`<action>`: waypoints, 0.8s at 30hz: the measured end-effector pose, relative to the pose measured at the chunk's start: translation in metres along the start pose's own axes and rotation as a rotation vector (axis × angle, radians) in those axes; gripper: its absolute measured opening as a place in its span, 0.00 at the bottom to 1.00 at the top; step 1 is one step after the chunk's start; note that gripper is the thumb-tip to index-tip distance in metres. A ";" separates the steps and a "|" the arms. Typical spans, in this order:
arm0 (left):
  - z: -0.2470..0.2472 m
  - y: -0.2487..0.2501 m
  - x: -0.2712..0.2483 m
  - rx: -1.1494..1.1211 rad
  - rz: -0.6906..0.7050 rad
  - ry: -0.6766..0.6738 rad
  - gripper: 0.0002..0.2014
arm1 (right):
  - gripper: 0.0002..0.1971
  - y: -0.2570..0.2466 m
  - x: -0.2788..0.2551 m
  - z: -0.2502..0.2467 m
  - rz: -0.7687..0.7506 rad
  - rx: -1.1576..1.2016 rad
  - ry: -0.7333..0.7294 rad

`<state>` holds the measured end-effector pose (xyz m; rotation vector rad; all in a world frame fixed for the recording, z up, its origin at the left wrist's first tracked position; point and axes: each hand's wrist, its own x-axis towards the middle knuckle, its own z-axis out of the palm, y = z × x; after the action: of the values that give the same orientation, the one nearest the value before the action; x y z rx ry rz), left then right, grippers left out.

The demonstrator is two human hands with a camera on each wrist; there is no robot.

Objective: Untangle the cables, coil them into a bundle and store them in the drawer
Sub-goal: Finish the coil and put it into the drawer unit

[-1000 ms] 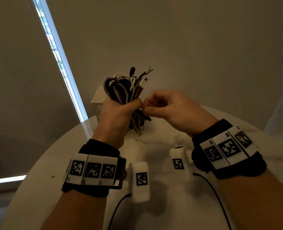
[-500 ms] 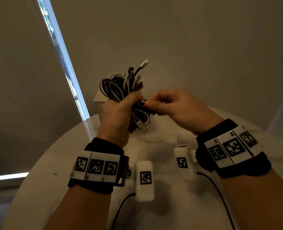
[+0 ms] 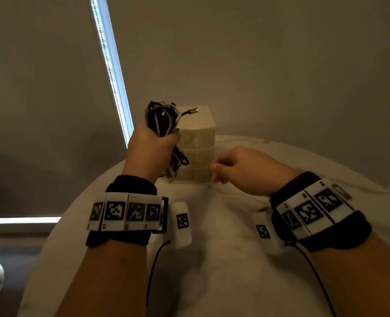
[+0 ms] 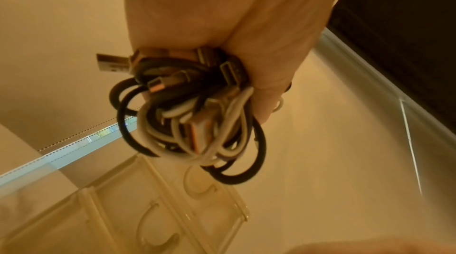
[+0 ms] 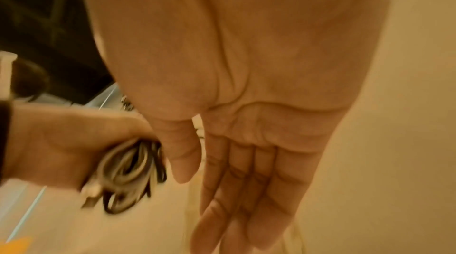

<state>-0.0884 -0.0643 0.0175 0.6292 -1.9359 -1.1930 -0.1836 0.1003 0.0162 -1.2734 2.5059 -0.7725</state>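
Cable bundle is squeezed in the left hand; right hand empty, fingers loose, near the drawer unit. Slack grip could let the coils spring apart.

Both forearms bare. Left wrist band: black strap, white plates printed with black square-code markers. Right wrist band: same. White tagged camera pod beside each band; thin black cable trailing back.

cable bundle: I see black and white cables coiled together, clutched at mid-length, connectors sticking out, raised just left of the drawer unit.
drawer unit: I see translucent stacked drawers, upright on the table's far edge.
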 end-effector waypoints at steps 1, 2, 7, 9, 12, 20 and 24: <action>-0.001 -0.002 0.001 -0.015 -0.010 0.001 0.15 | 0.14 -0.004 0.010 0.007 0.018 -0.079 -0.061; -0.003 -0.003 0.002 -0.029 -0.016 0.004 0.14 | 0.14 -0.007 0.023 0.016 0.037 -0.164 -0.111; -0.007 -0.009 0.007 -0.059 -0.038 0.036 0.10 | 0.14 -0.004 0.077 0.054 0.099 -0.423 -0.287; -0.008 -0.009 0.008 -0.073 -0.041 0.044 0.10 | 0.14 -0.002 0.088 0.063 0.099 -0.491 -0.324; -0.008 -0.010 0.008 -0.098 -0.042 0.039 0.11 | 0.17 0.004 0.098 0.076 0.108 -0.554 -0.328; -0.007 -0.010 0.008 -0.138 -0.049 0.021 0.08 | 0.23 0.001 0.097 0.087 0.049 -0.531 -0.273; -0.009 -0.013 0.010 -0.138 -0.044 0.031 0.09 | 0.21 -0.007 0.084 0.080 0.067 -0.482 -0.271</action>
<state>-0.0872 -0.0821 0.0119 0.6160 -1.8050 -1.3238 -0.1950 0.0016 -0.0432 -1.3115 2.5686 0.0339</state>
